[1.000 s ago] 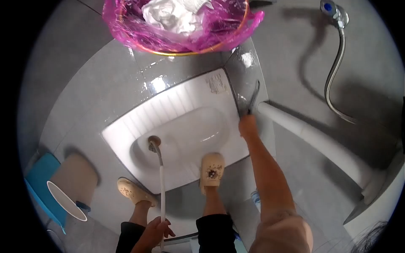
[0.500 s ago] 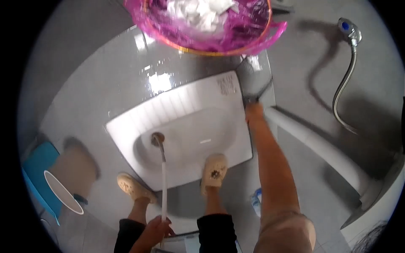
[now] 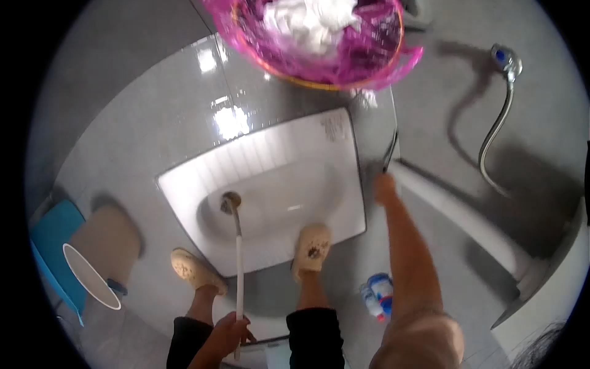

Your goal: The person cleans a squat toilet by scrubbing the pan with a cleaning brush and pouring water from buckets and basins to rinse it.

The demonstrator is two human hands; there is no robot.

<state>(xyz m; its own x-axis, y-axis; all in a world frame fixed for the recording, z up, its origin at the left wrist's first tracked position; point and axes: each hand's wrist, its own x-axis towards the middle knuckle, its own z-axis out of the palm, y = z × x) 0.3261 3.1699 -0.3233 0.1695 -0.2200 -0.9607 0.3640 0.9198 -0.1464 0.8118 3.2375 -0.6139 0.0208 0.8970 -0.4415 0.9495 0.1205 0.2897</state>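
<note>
My left hand [image 3: 230, 332] is closed round the white handle of a toilet brush [image 3: 239, 270]. Its head rests in the drain hole of a white squat toilet [image 3: 270, 141], between my feet. My right hand [image 3: 385, 187] is closed beside the toilet's right edge, near a white pipe. From its fingers a thin dark rod-like thing [image 3: 391, 149] with a shiny edge points away from me; I cannot make out its kind.
A bin with a pink bag [image 3: 381, 77] holds crumpled white paper at the far side. The white pipe [image 3: 461, 206] runs along the right. Blue-and-white bottles [image 3: 378, 295] stand by my right arm. On the left are a white bucket [image 3: 110, 240] and a blue container [image 3: 58, 230]. A metal hose [image 3: 496, 135] hangs at right.
My right hand has moved back toward me and slightly right, with the thin dark thing now upright from it. More of the bottles shows. The left hand and brush have stayed in place.
</note>
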